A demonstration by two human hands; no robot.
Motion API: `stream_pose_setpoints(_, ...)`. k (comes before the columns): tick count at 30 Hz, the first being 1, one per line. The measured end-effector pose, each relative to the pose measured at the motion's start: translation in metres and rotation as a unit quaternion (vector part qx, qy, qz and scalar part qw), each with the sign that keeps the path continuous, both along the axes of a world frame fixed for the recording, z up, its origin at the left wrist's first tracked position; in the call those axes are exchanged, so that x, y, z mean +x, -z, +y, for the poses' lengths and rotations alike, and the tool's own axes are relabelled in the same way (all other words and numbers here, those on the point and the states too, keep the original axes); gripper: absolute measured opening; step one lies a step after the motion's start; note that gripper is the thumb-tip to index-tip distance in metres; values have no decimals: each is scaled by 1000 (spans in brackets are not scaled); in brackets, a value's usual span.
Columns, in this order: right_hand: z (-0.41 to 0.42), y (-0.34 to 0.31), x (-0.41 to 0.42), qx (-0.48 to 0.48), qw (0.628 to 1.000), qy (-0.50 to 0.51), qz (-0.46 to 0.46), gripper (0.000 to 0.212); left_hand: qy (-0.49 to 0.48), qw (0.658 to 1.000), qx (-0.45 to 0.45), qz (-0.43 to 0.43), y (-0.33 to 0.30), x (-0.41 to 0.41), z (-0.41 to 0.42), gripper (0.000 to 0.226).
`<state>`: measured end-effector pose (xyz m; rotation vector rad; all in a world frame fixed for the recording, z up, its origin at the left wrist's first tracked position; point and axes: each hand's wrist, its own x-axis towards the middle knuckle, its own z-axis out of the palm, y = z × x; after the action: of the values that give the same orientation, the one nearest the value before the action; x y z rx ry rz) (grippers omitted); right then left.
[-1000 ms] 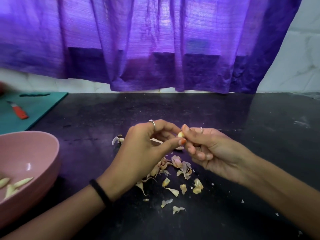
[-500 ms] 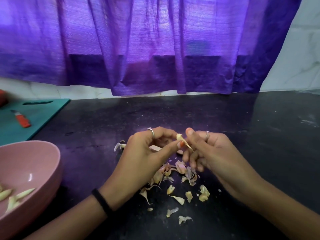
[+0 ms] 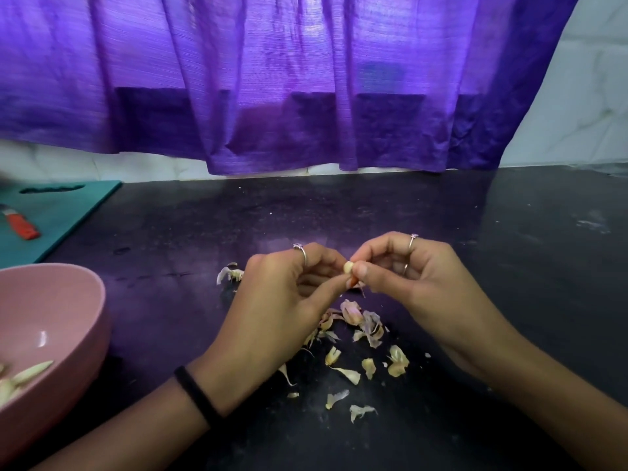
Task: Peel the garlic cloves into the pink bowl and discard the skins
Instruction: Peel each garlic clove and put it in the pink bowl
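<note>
Since the frame half a second back, both hands sit slightly further toward the countertop's rear edge, and the long strip of skin that stood between the fingertips is no longer seen; only the pale end of the garlic clove (image 3: 348, 267) shows now. Left hand (image 3: 282, 311): fingers curled, thumb tip pressed against the clove from the near side, ring on one finger, black band (image 3: 195, 396) on the wrist. Right hand (image 3: 418, 283): fingers curled, thumb and forefinger pinching the same clove from the right; two rings visible. Clove is held above the countertop (image 3: 475, 253), roughly at its middle, clear of the surface. How much skin remains on it cannot be told.

Loose skins (image 3: 363, 329) lie scattered on the dark countertop directly below and nearer than the hands; one separate scrap (image 3: 231, 274) lies just left of the left hand. Pink bowl (image 3: 85, 334) sits at the near left edge, partly cut off by the frame, with several peeled cloves (image 3: 30, 372) inside. Teal cutting board (image 3: 64, 212) at the rear left corner carries an orange-handled knife (image 3: 22, 225). Purple curtain (image 3: 306, 79) hangs behind the rear edge
</note>
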<state>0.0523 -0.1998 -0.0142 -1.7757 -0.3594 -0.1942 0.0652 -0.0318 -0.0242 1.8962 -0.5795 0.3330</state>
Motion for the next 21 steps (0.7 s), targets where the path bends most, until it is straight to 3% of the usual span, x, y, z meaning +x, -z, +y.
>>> stream_pose_setpoints(14,5,2,-1,138,982,-62,112,11,27,999,-21,22,1,-2,-4,15)
stream_pose_setpoints(21,8,-1,3,193,966,-26,170,13,60,998,10,12,7,-10,-16,18)
